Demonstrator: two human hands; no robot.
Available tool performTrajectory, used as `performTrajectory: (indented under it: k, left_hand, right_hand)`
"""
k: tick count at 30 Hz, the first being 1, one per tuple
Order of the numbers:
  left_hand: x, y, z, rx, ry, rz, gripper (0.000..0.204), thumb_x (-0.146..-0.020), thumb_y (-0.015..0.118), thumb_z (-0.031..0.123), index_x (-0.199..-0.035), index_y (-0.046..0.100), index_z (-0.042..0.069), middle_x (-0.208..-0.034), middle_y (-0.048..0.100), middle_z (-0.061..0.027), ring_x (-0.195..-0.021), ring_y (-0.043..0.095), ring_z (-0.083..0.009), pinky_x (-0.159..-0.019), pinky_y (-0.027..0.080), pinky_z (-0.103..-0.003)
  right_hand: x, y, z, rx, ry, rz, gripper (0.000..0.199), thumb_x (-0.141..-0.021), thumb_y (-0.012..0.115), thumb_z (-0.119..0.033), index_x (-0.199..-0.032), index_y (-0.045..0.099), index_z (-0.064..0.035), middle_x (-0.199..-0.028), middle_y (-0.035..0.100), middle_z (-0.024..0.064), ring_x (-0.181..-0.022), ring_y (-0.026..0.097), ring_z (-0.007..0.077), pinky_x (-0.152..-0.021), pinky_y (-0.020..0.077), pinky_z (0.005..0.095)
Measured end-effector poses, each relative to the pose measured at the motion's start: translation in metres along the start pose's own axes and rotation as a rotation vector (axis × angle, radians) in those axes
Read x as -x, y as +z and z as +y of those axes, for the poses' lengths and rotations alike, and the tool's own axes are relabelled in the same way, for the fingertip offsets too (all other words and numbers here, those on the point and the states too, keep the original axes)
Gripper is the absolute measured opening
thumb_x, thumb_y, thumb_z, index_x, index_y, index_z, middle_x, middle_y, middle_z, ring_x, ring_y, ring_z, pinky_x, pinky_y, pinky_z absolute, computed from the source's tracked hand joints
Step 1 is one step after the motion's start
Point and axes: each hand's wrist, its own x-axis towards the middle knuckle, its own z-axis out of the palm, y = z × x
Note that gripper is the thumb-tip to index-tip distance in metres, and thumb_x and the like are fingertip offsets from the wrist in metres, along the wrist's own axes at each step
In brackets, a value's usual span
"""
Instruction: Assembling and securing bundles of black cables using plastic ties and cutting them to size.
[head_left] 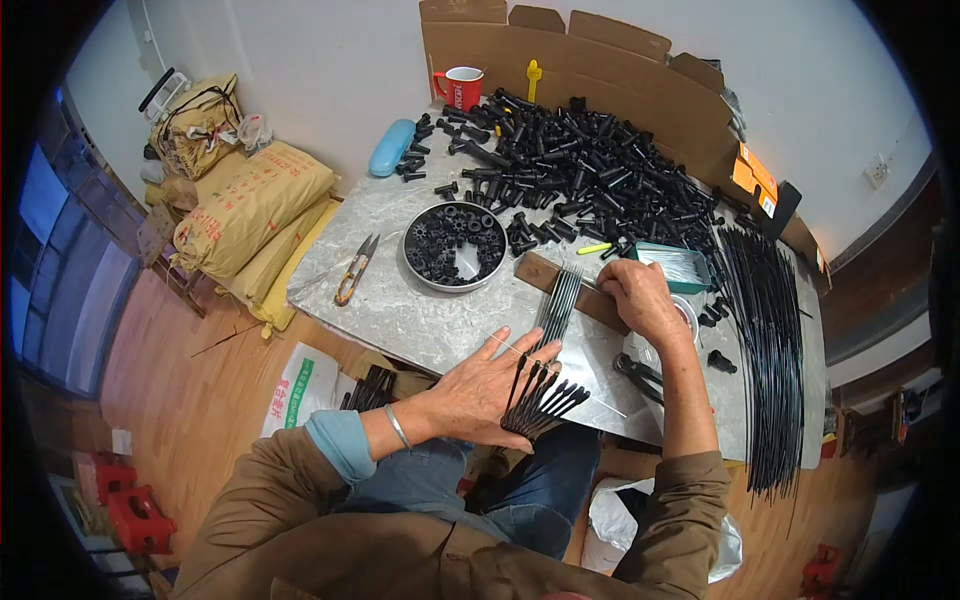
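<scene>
The left hand [480, 390] lies at the near edge of the counter [400, 310], its grip clenched around a fan of thin black rods [540, 395] whose capped ends spread toward 4 o'clock. At 1 o'clock from that hand, a row of grey metal rods [558, 300] lies side by side across a brown wooden block [560, 280]. The right hand [640, 295] rests palm down on the far end of that block, touching the rods' upper ends; whether its grip is pinching anything cannot be told.

At 11 o'clock from the left hand sits a round metal tin [455, 245] holding small black ring-shaped parts, with a patch of bare bottom showing. Just past the right hand, at 1 o'clock, a small teal tray [678, 266] holds thin pale pins. Behind both, a big heap of black plastic caps [580, 170] covers the far counter, walled in by a cardboard sheet [600, 70]. A red mug [460, 88] and a blue case [392, 147] stand at the heap's 9 o'clock side. Thread snips [356, 268] lie at 9 o'clock from the tin. A long bundle of black wires [770, 350] runs along the counter's right edge.
</scene>
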Motion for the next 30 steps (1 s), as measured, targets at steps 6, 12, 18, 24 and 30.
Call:
performTrajectory:
  k: [6, 12, 18, 24, 30]
  left_hand:
    - [-0.0006, 0.0012, 0.0003, -0.003, -0.015, 0.002, 0.102, -0.067, 0.071, 0.065, -0.143, 0.035, 0.006, -0.154, 0.023, -0.0131, -0.144, 0.016, -0.0326, -0.115, 0.011, -0.051]
    - [-0.0014, -0.0006, 0.0020, -0.028, 0.012, 0.038, 0.099, -0.067, 0.070, 0.064, -0.138, 0.040, 0.002, -0.151, 0.026, -0.0158, -0.140, 0.021, -0.0374, -0.109, 0.023, -0.059]
    - [-0.0011, 0.0000, 0.0011, -0.024, 0.008, 0.034, 0.098, -0.067, 0.070, 0.063, -0.137, 0.042, 0.002, -0.151, 0.026, -0.0160, -0.140, 0.021, -0.0372, -0.109, 0.023, -0.059]
    - [-0.0009, -0.0014, 0.0021, 0.010, -0.022, -0.001, 0.100, -0.067, 0.072, 0.063, -0.142, 0.036, 0.007, -0.154, 0.024, -0.0125, -0.144, 0.017, -0.0303, -0.115, 0.010, -0.051]
    - [-0.0004, 0.0001, 0.0005, -0.004, 0.012, 0.050, 0.096, -0.067, 0.070, 0.063, -0.137, 0.042, 0.003, -0.151, 0.029, -0.0165, -0.141, 0.023, -0.0352, -0.111, 0.020, -0.057]
  right_hand:
    - [0.0001, -0.0030, -0.0038, 0.017, -0.014, 0.062, 0.008, -0.083, 0.058, -0.010, -0.087, 0.065, -0.0073, -0.088, 0.066, 0.0083, -0.089, 0.060, 0.0269, -0.082, 0.0372, 0.0384]
    - [0.0019, 0.0014, -0.0017, 0.006, -0.037, 0.068, 0.009, -0.083, 0.058, -0.010, -0.087, 0.065, -0.0073, -0.087, 0.065, 0.0082, -0.089, 0.060, 0.0275, -0.082, 0.0376, 0.0395]
    - [0.0018, -0.0028, -0.0096, 0.030, -0.036, 0.058, 0.008, -0.081, 0.061, -0.010, -0.087, 0.066, -0.0073, -0.086, 0.063, 0.0078, -0.088, 0.060, 0.0276, -0.083, 0.0383, 0.0417]
    - [0.0011, -0.0024, -0.0103, 0.000, -0.031, 0.092, 0.008, -0.081, 0.061, -0.009, -0.087, 0.065, -0.0062, -0.087, 0.064, 0.0086, -0.086, 0.060, 0.0281, -0.082, 0.0397, 0.0413]
    - [0.0008, 0.0047, -0.0089, 0.003, -0.024, 0.070, 0.010, -0.083, 0.058, -0.011, -0.084, 0.066, -0.0054, -0.088, 0.066, 0.0115, -0.085, 0.061, 0.0311, -0.077, 0.0393, 0.0416]
